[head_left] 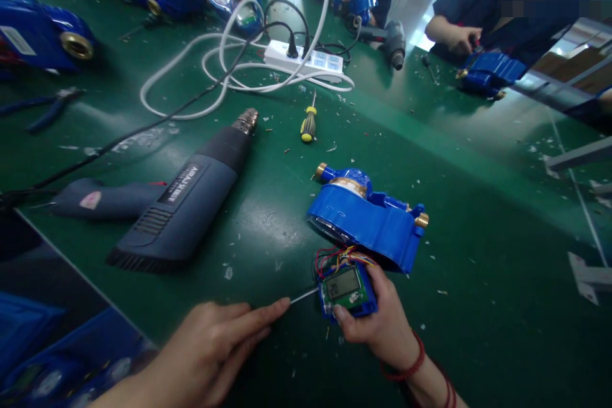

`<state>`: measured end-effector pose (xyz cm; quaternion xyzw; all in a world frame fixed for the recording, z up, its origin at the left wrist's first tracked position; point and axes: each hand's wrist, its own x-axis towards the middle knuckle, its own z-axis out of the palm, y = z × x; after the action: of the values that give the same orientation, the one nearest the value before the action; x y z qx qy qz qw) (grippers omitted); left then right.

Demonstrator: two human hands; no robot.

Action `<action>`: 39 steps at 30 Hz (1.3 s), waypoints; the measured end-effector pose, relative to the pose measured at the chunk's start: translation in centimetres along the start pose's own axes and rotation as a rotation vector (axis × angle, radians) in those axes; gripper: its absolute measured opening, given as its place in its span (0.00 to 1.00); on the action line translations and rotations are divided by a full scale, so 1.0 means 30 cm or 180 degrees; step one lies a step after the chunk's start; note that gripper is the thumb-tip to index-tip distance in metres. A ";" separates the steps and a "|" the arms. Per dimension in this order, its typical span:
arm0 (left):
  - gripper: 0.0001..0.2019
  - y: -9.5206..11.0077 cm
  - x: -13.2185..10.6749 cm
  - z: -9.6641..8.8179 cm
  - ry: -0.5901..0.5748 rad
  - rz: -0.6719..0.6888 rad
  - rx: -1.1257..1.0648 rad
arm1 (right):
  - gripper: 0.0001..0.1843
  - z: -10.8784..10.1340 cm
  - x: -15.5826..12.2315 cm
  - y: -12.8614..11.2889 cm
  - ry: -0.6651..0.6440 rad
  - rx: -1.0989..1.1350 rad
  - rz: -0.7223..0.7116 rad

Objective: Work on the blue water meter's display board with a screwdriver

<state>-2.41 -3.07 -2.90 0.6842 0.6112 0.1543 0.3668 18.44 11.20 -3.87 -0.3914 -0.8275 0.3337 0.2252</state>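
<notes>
Right hand (377, 319) gripping a small blue module (347, 290) with a green display board, thumb on its near edge. Coloured wires (342, 258) running from it into a blue water meter (366, 217) just beyond. Left hand (215, 347) pressing a thin metal probe (303, 296) against the module's left side. Heat gun (176, 204) lying beyond the left hand; yellow screwdriver (308, 124) farther off.
</notes>
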 end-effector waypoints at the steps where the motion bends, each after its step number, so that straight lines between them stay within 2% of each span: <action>1: 0.21 0.001 -0.004 0.009 0.0065 0.0004 0.0005 | 0.28 0.000 -0.001 0.003 0.0037 -0.0021 -0.0025; 4: 0.21 0.008 -0.008 0.010 0.0167 0.0020 0.0175 | 0.29 0.001 -0.003 0.006 0.0017 0.0004 -0.0057; 6: 0.21 0.018 0.001 -0.025 0.0002 0.0044 0.0418 | 0.30 0.002 -0.003 0.003 -0.0053 0.0061 -0.0060; 10: 0.20 0.059 0.058 -0.169 -0.0573 0.0204 0.1095 | 0.30 0.002 -0.001 -0.003 -0.0030 0.0098 -0.0073; 13: 0.18 0.090 0.120 -0.274 -0.0854 0.0327 0.1334 | 0.30 0.000 0.001 -0.003 -0.0088 0.0163 -0.0068; 16: 0.18 0.091 0.160 -0.318 -0.1002 0.0409 0.1225 | 0.31 -0.001 0.002 0.001 -0.0133 0.0186 -0.0023; 19: 0.18 0.054 0.151 -0.289 -0.0948 0.0424 0.0799 | 0.30 0.003 0.000 0.009 -0.0112 0.0142 -0.0002; 24: 0.21 -0.011 0.072 -0.162 -0.0268 0.0367 0.0172 | 0.28 0.013 -0.010 0.023 0.0109 -0.0305 -0.0094; 27: 0.22 -0.017 0.035 -0.084 -0.0242 0.0186 0.0053 | 0.26 0.014 -0.011 0.025 0.0270 -0.0520 -0.0168; 31: 0.22 -0.001 0.003 -0.007 -0.0057 -0.0049 -0.0240 | 0.24 0.012 -0.008 0.027 0.0180 -0.0426 -0.0175; 34: 0.22 0.014 -0.001 -0.019 -0.0148 -0.0149 -0.0194 | 0.26 0.009 -0.011 0.031 0.0152 -0.0379 -0.0169; 39: 0.23 0.063 0.063 -0.176 -0.0739 -0.0114 0.1001 | 0.29 0.002 -0.014 0.029 0.0015 -0.0291 -0.0227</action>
<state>-4.15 0.40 1.56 0.7352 0.5935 -0.0297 0.3261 19.08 11.24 -4.59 -0.3723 -0.8548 0.2864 0.2208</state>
